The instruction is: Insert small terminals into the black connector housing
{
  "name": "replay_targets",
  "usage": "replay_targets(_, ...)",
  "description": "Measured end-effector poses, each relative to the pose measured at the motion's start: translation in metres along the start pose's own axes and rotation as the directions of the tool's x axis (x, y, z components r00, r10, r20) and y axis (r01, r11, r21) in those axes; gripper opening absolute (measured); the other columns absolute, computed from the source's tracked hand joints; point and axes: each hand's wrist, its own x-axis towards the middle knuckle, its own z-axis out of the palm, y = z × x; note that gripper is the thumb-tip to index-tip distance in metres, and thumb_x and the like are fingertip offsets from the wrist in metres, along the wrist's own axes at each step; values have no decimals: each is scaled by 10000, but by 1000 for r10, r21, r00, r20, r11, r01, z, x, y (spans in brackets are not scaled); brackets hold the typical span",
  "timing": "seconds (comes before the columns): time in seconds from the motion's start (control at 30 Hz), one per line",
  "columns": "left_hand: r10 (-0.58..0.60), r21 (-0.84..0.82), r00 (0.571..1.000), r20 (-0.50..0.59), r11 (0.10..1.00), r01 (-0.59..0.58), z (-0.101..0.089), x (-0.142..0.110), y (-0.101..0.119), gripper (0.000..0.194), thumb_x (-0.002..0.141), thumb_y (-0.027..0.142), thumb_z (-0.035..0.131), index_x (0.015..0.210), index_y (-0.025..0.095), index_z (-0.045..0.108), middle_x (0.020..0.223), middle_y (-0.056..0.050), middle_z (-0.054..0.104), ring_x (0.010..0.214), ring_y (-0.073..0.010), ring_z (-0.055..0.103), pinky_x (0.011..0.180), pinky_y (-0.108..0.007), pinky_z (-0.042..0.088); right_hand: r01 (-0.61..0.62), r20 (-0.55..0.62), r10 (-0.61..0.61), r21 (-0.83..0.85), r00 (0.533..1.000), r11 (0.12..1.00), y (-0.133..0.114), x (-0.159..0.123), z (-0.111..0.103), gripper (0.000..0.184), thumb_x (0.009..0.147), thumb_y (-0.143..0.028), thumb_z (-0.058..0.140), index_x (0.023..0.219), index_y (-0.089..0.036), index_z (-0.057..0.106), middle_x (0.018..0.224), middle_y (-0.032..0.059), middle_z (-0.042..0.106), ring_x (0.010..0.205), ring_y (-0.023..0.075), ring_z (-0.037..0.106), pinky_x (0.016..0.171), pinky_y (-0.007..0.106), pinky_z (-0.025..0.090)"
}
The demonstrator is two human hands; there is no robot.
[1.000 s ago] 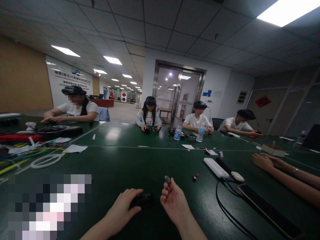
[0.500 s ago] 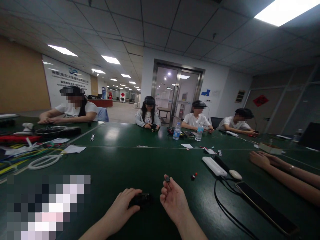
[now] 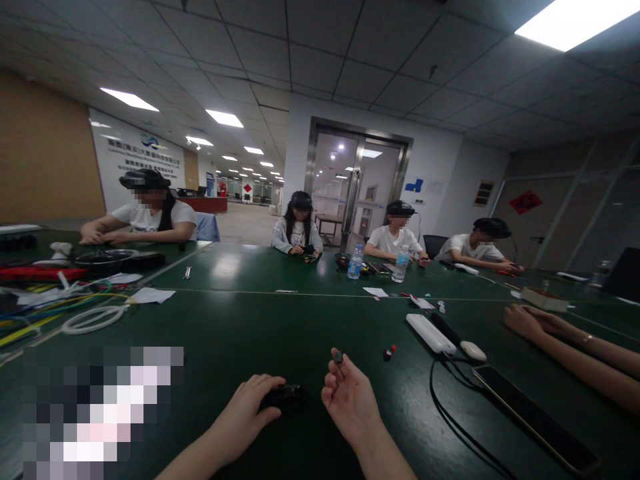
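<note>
On the green table, my left hand has its fingers and thumb around the near end of a small black oblong object. Its exact kind is too dark to make out, and my palm hides part of it. Just to the right, my right hand is raised with the palm turned up. Between its thumb and index finger it pinches a tiny dark grey piece, too small to name. Farther right lies a small black part with a red tip, apart from both hands.
A white power strip, black cables and a phone lie to the right, near another person's arms. Cables and tools cover the left. Several people sit across the table, beyond two water bottles.
The whole view has shifted slightly to the right. Both hands keep nearly the same pose, with the same things in them.
</note>
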Motion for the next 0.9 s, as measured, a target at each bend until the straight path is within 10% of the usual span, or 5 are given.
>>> replay_targets(0.9, 14, 2, 1000, -18, 1000, -14, 1, 1, -3, 413, 720, 257, 542, 1130, 272, 500, 1122, -16, 542, 1037, -208, 471, 904, -335, 330, -9, 4, 9, 33, 1000, 999, -2, -2, 3, 205, 684, -272, 632, 872, -194, 610, 626, -29, 595, 480, 52, 478, 458, 178, 357)
